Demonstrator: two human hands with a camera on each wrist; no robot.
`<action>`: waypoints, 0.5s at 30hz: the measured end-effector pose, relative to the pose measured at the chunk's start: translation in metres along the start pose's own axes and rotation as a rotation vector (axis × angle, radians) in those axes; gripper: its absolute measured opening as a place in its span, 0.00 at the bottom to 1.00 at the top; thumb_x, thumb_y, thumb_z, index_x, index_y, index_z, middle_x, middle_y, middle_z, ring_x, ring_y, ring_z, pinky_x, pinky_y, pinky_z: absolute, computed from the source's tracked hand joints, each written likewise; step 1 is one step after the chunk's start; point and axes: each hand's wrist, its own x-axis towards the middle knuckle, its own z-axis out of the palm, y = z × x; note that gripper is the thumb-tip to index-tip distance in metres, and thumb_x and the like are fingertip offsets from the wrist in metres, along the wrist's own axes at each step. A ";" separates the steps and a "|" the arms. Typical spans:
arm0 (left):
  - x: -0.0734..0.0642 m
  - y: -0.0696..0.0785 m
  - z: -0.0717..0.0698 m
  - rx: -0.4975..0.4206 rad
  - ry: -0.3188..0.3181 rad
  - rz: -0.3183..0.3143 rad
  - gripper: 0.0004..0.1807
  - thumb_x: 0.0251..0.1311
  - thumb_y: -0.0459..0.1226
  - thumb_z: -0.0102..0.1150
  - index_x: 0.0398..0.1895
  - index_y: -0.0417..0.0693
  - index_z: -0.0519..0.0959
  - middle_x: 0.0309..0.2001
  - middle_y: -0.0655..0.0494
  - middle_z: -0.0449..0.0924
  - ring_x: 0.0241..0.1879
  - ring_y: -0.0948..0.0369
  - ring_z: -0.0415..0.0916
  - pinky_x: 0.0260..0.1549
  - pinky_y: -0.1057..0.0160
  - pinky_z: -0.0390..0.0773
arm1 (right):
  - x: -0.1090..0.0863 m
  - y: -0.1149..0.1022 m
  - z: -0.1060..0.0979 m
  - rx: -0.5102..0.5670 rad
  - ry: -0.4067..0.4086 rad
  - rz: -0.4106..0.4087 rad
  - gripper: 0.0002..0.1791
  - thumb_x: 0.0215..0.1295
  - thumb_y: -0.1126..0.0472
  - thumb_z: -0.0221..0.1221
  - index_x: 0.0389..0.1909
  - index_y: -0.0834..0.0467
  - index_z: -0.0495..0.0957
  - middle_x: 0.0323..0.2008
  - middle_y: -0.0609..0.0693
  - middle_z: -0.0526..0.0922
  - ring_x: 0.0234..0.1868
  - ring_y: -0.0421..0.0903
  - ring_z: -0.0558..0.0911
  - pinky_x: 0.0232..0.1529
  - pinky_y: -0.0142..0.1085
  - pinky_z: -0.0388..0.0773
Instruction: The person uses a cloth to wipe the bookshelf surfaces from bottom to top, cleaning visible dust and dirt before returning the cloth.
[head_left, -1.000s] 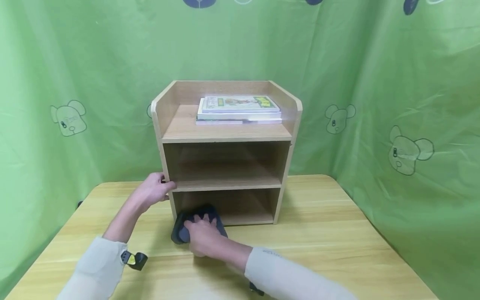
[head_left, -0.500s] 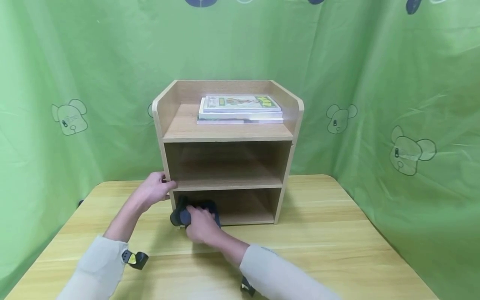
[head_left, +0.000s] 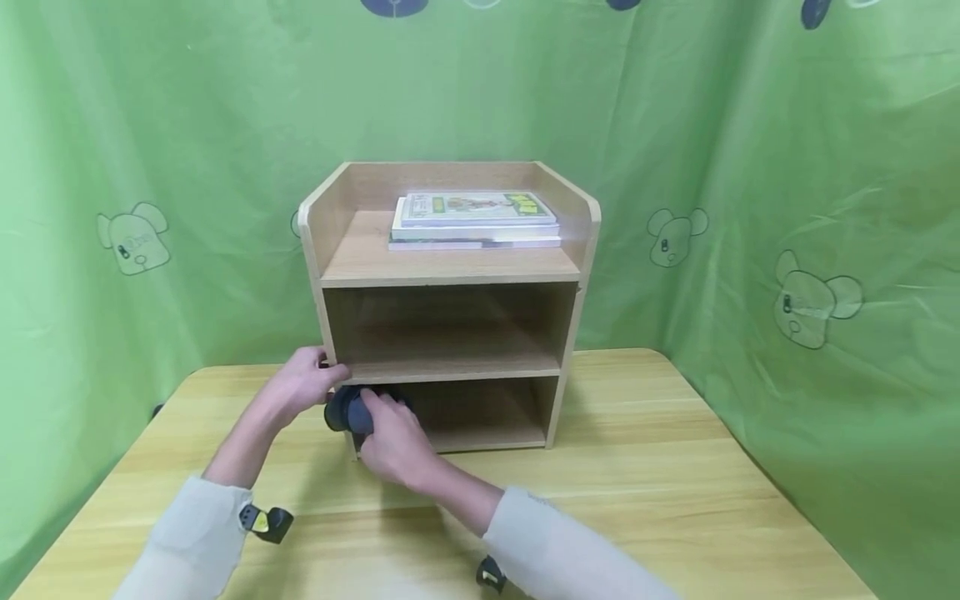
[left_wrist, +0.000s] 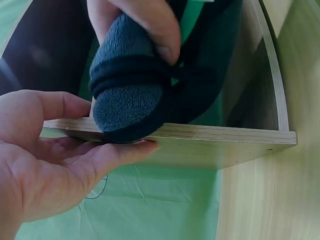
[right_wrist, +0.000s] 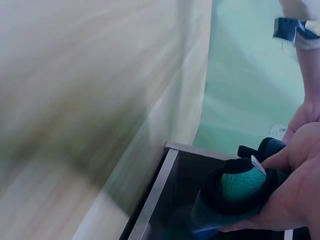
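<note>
A small wooden shelf unit [head_left: 450,279] stands on the table. At its left side, my left hand [head_left: 303,383] holds the side panel's front edge, with thumb and fingers on either side of the board in the left wrist view. My right hand [head_left: 393,437] grips a dark blue-grey fuzzy cloth [head_left: 352,410] with black edging. This cloth, bunched up, lies against the front edge of the left panel at the lower compartment, right beside my left fingertips. In the right wrist view the cloth [right_wrist: 242,187] shows a small white tag. Part of it is hidden behind my right hand.
Several books [head_left: 476,218] lie stacked on the unit's top, towards the right. Below are two open compartments, split by a middle board [head_left: 457,369]. Pale wooden tabletop [head_left: 637,483] surrounds the unit. A green curtain [head_left: 480,83] hangs behind and at both sides.
My right hand has moved the cloth up and left, from the unit's lower front to the left panel's edge, bunching it. My left hand has stayed on the panel.
</note>
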 end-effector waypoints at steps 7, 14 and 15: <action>-0.001 -0.002 -0.002 0.009 0.012 0.007 0.28 0.68 0.35 0.47 0.67 0.25 0.65 0.63 0.29 0.72 0.61 0.45 0.74 0.59 0.49 0.79 | -0.006 -0.005 -0.003 -0.050 -0.002 -0.042 0.38 0.51 0.71 0.62 0.68 0.55 0.71 0.51 0.53 0.82 0.47 0.52 0.81 0.48 0.40 0.81; 0.000 -0.002 0.000 0.010 0.011 0.000 0.29 0.67 0.35 0.48 0.69 0.26 0.65 0.64 0.29 0.72 0.59 0.48 0.74 0.54 0.55 0.80 | 0.007 0.000 -0.001 -0.047 -0.016 0.006 0.30 0.49 0.73 0.61 0.57 0.55 0.76 0.42 0.54 0.83 0.40 0.50 0.83 0.38 0.38 0.82; 0.000 -0.001 0.000 0.008 0.011 0.001 0.30 0.67 0.35 0.48 0.69 0.26 0.65 0.64 0.29 0.72 0.59 0.48 0.74 0.54 0.55 0.80 | 0.010 0.001 -0.001 -0.051 -0.018 0.008 0.27 0.49 0.73 0.61 0.53 0.56 0.77 0.40 0.54 0.83 0.39 0.49 0.83 0.37 0.38 0.81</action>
